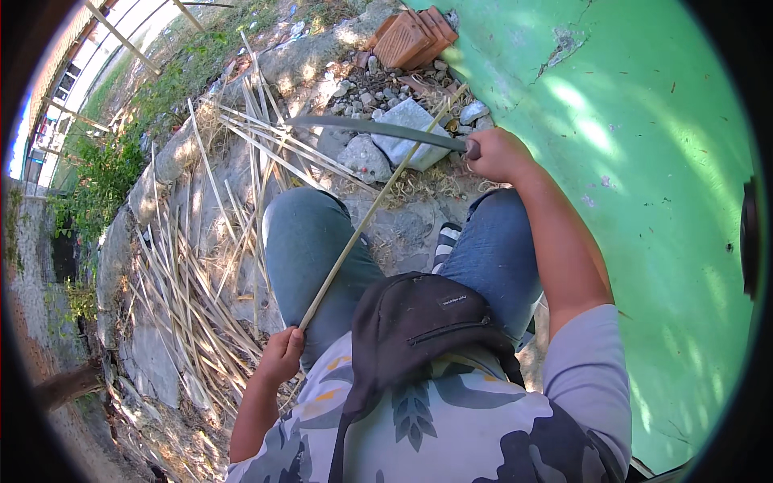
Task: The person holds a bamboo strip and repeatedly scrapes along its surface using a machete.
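My right hand point(498, 155) is closed around the handle of a machete point(354, 123), whose long, slightly curved grey blade points left. A long tan bamboo strip point(354, 238) is gripped near its lower end by my left hand point(283, 354). The strip slants up and away over my left thigh toward the far right. Blade and strip cross near the strip's far end; whether they touch I cannot tell. Below the crossing lies a pale stone block point(400, 153).
Many split bamboo strips point(189, 298) lie scattered on the ground at left. Rubble and a grey rock point(364, 159) sit ahead, with stacked orange roof tiles point(409, 40) beyond. A green wall point(652, 201) stands close on my right. A black bag point(431, 314) rests on my lap.
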`<action>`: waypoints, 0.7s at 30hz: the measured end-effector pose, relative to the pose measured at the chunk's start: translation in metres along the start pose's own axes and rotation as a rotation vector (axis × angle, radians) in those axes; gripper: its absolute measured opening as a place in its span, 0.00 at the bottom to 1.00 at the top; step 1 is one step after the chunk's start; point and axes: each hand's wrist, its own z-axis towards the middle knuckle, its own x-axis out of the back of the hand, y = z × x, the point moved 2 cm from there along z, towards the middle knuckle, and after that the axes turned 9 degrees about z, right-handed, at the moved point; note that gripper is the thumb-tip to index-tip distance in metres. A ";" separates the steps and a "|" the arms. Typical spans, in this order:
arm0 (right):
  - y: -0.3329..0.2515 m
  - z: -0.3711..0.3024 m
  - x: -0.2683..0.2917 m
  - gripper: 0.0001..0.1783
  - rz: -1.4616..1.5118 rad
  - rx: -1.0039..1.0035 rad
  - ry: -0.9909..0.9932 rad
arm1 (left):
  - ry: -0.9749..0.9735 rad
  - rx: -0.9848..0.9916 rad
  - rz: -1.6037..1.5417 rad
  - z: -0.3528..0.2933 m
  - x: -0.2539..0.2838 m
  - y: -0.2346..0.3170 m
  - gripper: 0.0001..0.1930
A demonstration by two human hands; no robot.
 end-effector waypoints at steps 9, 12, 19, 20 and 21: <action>-0.023 -0.003 0.002 0.09 -0.011 0.112 -0.028 | 0.002 0.042 -0.034 -0.002 -0.001 -0.006 0.26; -0.018 0.002 0.016 0.10 -0.176 0.041 -0.040 | 0.030 0.010 0.044 -0.003 0.000 0.002 0.26; 0.010 0.013 0.010 0.13 -0.013 -0.055 0.001 | 0.067 -0.068 0.214 0.001 0.003 0.017 0.24; -0.004 0.008 0.008 0.13 -0.012 -0.053 -0.009 | 0.075 -0.068 0.234 -0.002 0.002 0.016 0.24; -0.025 0.002 0.006 0.11 -0.115 0.045 -0.049 | 0.069 -0.059 0.229 -0.005 0.002 0.016 0.24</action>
